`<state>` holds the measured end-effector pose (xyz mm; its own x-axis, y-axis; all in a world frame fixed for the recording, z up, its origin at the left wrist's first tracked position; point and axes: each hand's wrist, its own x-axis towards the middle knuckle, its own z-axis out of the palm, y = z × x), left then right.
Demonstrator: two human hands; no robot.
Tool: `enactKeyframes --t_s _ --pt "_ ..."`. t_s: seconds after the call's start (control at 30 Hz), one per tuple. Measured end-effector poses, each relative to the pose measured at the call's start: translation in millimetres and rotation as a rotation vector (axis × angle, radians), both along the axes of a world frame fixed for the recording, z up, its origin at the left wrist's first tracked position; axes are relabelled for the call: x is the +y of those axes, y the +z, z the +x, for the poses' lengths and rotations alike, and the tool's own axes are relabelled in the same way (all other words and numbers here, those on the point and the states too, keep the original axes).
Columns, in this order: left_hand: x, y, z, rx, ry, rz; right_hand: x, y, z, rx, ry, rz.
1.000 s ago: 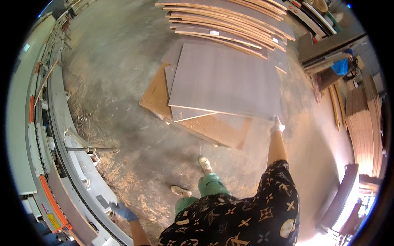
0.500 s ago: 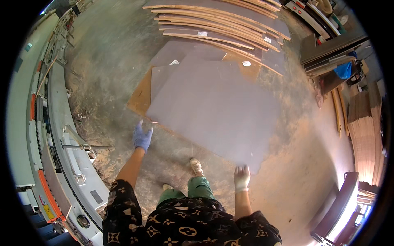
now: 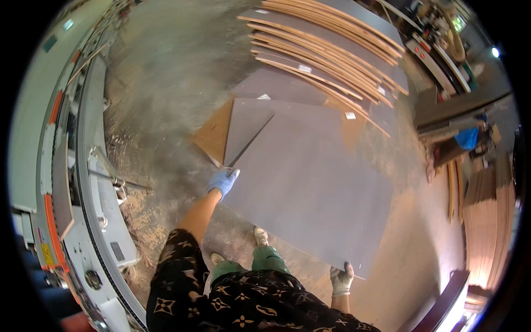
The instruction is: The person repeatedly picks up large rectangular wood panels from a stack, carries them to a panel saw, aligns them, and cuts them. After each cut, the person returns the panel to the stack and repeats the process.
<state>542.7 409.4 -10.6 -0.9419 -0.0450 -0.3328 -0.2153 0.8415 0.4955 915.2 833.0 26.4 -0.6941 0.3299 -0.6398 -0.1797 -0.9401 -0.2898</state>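
Observation:
A large grey flat panel (image 3: 310, 188) is lifted a little off similar boards beneath it; a dark gap shows along its upper left edge. At its left corner, my left hand (image 3: 222, 183) in a blue glove is closed on the edge. My right hand (image 3: 342, 280), in a whitish glove, grips the near right corner with the thumb on top. Under the held sheet lie another grey panel (image 3: 249, 119) and a brown board (image 3: 213, 133), both partly covered. The fingers beneath the panel are hidden.
Beyond lies a stack of grey panels with pale wooden edges (image 3: 326, 52). A long machine with a rail (image 3: 83, 182) runs along my left, sawdust beside it. At right stand a pile of brown sheets (image 3: 481, 221) and a blue bag (image 3: 467, 138).
My left hand has reached the panel's left corner and closed on it. The top panel has risen and come nearer me. My right hand has moved down and right with its corner.

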Motion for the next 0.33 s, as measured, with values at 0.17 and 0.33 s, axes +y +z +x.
enactKeyframes --t_s 0.17,0.33 --pt "-103.2 76.7 154.1 0.1 0.343 0.146 -4.4 42.1 -18.9 0.161 0.469 0.178" --pt "-204.4 164.1 367.4 0.206 1.005 0.161 -99.5 41.0 -134.1 0.337 1.049 0.126"
